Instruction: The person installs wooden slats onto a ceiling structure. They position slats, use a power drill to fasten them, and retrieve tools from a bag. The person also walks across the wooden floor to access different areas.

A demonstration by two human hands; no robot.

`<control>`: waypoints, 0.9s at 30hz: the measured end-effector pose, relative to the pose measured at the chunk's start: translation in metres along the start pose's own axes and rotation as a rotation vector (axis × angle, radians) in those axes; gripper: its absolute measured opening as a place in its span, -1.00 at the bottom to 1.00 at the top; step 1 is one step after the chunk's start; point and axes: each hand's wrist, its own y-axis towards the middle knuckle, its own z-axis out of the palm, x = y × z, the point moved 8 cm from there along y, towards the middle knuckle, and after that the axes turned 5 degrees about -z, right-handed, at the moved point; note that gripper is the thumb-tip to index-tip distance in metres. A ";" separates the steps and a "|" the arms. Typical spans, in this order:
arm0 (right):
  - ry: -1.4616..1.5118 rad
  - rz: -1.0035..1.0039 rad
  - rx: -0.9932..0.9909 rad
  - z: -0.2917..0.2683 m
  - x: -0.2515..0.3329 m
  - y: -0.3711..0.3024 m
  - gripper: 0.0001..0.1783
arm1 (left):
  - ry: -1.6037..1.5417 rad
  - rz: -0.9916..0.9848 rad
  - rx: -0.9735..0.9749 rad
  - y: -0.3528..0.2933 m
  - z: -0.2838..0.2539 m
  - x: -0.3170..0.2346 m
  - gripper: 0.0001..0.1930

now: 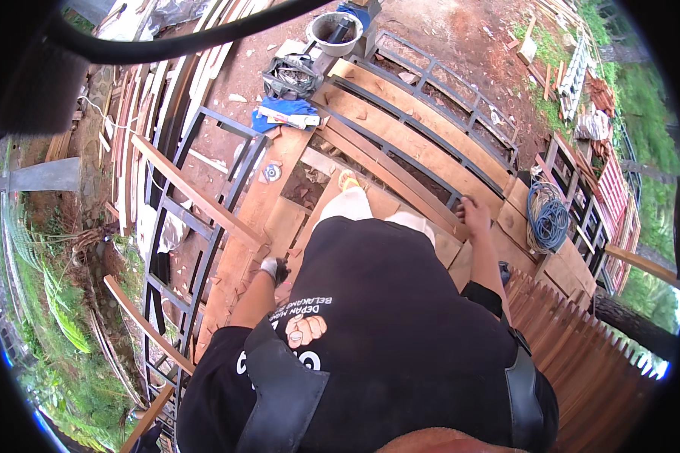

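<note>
Gloved left hand (276, 269) and bare right hand (474, 217) held apart

The left hand is curled just beside the end of a long brown wooden beam (196, 192); the right, fingers loosely bent, is near flat tan wooden planks (461, 189). Whether either grips anything, I cannot tell. Ahead, an opening (304, 187) between boards shows soil; a dark ladder-like metal frame (187, 217) lines their left edge.
</note>
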 end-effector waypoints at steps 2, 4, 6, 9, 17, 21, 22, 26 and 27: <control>-0.114 -0.012 0.164 0.053 0.023 0.017 -0.67 | -0.013 0.192 -0.041 -0.043 0.042 -0.097 -0.70; -0.230 0.001 0.341 0.098 0.036 0.027 -0.56 | -0.025 0.376 0.057 -0.108 0.103 -0.199 -0.68; -0.535 -0.245 0.391 0.139 0.109 0.039 -0.53 | -0.021 0.510 0.114 -0.140 0.139 -0.280 -0.71; -0.361 -0.139 0.523 0.168 0.142 0.083 -0.57 | -0.188 0.625 0.301 -0.196 0.229 -0.372 -0.69; -0.362 -0.099 0.576 0.207 0.147 0.278 -0.56 | -0.398 0.486 0.598 -0.189 0.373 -0.499 -0.70; -0.476 0.049 0.401 0.155 0.124 0.362 -0.53 | -0.282 0.637 0.622 -0.152 0.387 -0.561 -0.74; -0.482 0.102 0.385 0.143 0.124 0.375 -0.54 | -0.299 0.667 0.591 -0.141 0.383 -0.579 -0.75; -0.514 0.118 0.361 0.129 0.137 0.446 -0.56 | -0.509 0.553 0.446 -0.097 0.354 -0.630 -0.77; -0.524 0.094 0.347 0.138 0.144 0.473 -0.57 | -0.536 0.521 0.402 -0.066 0.341 -0.637 -0.77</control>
